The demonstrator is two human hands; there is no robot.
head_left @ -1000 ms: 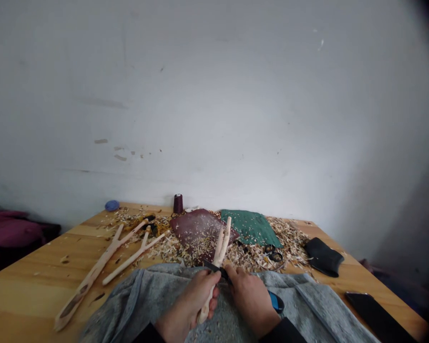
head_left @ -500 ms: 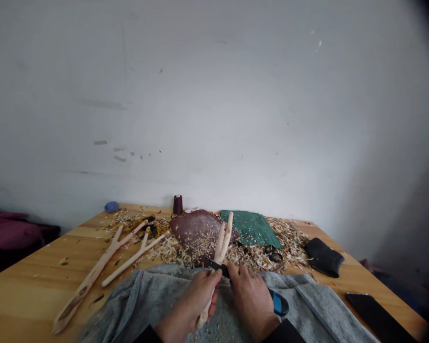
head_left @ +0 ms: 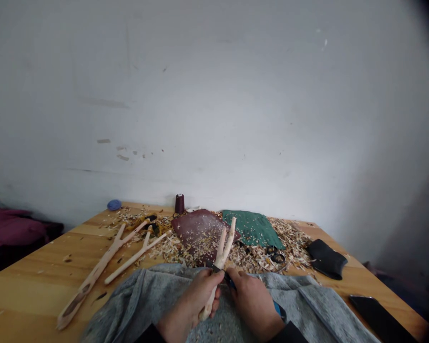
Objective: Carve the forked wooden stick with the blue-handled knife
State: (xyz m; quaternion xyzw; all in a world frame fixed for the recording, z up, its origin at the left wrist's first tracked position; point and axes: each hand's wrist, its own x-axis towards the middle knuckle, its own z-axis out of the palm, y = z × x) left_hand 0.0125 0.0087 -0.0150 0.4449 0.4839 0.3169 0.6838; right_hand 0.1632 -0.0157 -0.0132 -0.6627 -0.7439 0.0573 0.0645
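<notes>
Relative to the preceding frame, the knife [head_left: 229,279] is sitting with its handle end lower, and the forked stick [head_left: 220,261] is standing slightly lower, while the view itself is shifting a little. The left hand [head_left: 199,293] is wrapping its grip around the shank of the stick, with the thumb lying close to the blade; whether it is pressing on the blade is too small to confirm. The right hand [head_left: 252,302] is curling its grip around the knife handle, whose blue end is protruding past the heel of the hand. The stick is inclining upward over the grey cloth [head_left: 153,295], prongs pointing away from the body, and the blade is crossing the shank below the fork.

Progress: the stick is showing pale wood along its visible length, so bark removal there appears complete. The blade position is suggesting that shaving of the shank is under way. The part inside the left fist is remaining hidden; the amount left to cut cannot be determined. A large forked stick [head_left: 103,262] and a slim forked stick [head_left: 136,257] are lying on the table [head_left: 39,281], both apparently stripped. Plentiful shavings [head_left: 300,240] are indicating considerable cutting done.
</notes>
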